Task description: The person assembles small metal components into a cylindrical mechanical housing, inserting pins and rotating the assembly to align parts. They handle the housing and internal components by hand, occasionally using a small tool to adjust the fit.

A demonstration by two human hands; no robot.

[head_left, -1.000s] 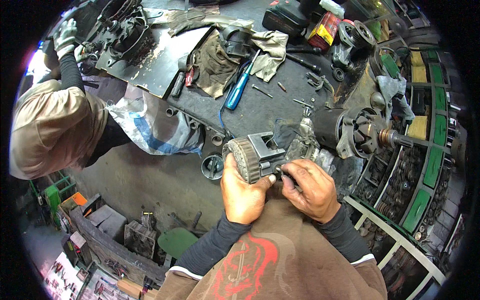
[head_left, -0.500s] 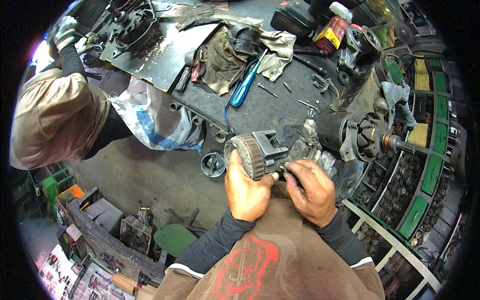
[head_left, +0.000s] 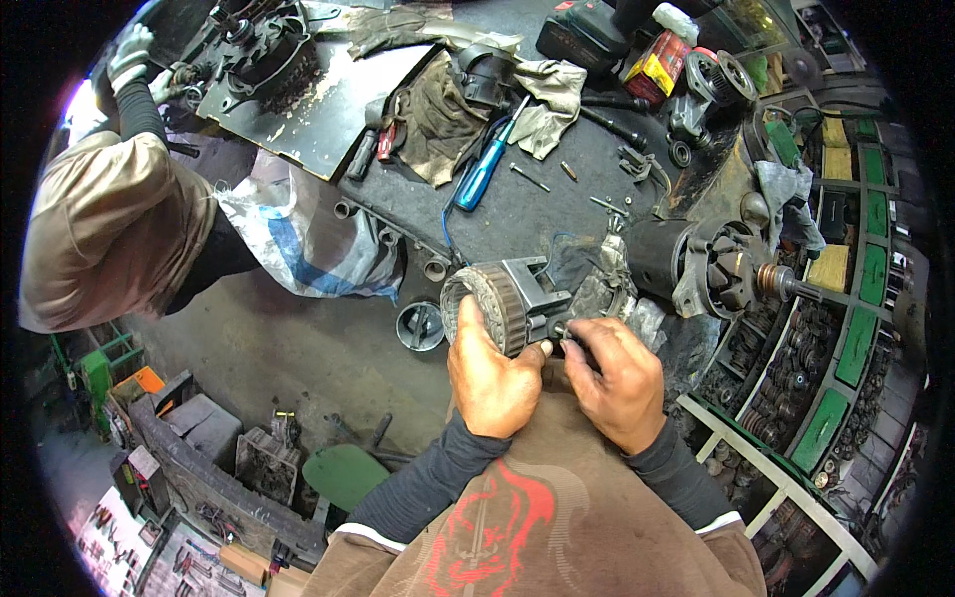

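A small grey metal pin (head_left: 560, 329), seemingly pinched by thumb and fingertips of the right hand (head_left: 619, 383), could drop should that grip slip or the left hand (head_left: 492, 383), fingers clasping the ribbed grey metal drum-shaped housing (head_left: 509, 306) at the right hand's ten o'clock, tilt.

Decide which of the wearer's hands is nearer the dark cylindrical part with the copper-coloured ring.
Right. The right hand is below and left of the dark cylindrical part in the picture, apart from it; the left hand is farther left, gripping the ribbed round part.
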